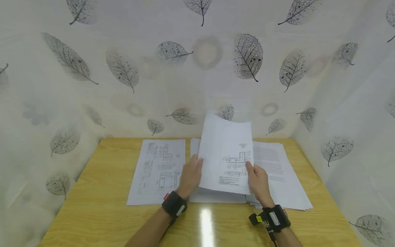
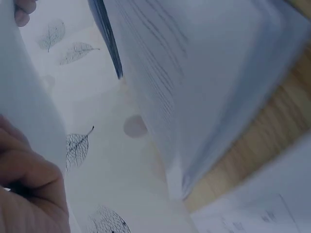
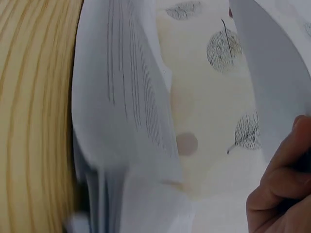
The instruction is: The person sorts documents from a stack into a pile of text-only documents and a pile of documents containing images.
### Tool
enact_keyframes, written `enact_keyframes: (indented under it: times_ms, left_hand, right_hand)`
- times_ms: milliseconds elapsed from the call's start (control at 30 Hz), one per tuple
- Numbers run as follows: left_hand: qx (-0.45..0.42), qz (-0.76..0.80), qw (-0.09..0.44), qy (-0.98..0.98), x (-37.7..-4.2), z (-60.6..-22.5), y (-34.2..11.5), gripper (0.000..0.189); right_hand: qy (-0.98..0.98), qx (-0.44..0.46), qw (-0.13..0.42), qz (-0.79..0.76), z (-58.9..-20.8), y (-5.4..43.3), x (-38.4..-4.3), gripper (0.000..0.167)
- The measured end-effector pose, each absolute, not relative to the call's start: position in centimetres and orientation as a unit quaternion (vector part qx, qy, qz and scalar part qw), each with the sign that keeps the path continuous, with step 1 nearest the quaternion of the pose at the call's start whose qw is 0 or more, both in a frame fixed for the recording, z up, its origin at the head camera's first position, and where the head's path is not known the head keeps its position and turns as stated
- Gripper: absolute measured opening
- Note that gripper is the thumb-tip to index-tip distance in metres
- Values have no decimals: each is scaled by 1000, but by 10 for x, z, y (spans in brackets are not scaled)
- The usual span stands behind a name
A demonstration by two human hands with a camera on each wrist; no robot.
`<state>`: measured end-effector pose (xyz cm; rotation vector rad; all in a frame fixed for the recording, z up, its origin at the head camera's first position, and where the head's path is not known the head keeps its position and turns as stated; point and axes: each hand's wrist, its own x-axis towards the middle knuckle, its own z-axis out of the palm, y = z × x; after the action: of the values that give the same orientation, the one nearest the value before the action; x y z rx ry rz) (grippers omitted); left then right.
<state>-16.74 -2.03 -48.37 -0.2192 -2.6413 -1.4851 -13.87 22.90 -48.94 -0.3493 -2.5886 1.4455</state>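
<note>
Both hands hold up a white paper (image 1: 226,137) with a technical drawing printed on its lower right, raised and tilted over the middle pile. My left hand (image 1: 191,173) grips its left edge, the fingers curled behind it in the left wrist view. On the opposite edge my right hand (image 1: 258,180) pinches it, thumb (image 1: 249,168) on the printed face. From the right wrist, the paper (image 3: 274,73) is seen bowed, its back side blank. Beneath it lies the middle paper pile (image 1: 216,197), mostly hidden by the raised paper.
To the left lies a paper pile (image 1: 157,171) with drawings on top. At the right, a pile of text-printed sheets (image 1: 277,164) spreads slightly uneven at its lower edge. All rest on a wooden table (image 1: 102,192), with a leaf-patterned curtain (image 1: 148,79) behind.
</note>
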Motion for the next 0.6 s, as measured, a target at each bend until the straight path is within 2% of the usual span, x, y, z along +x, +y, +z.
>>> enact_keyframes:
  times_ms: [233,400,600]
  left_hand:
    - [-27,-480,71,-874,-165,-488,-50,32]
    - [0,-462,51,-885,-163,-491,-69,32]
    - [16,-421,35,-906,-161,-496,-101,32]
  right_hand:
    - [-883,-103,30,457,-489,200,-144,54]
    - [-895,-70,-11,441,-490,185,-149,41]
    - [-894,-20,-58,444,-494,163,-152,34]
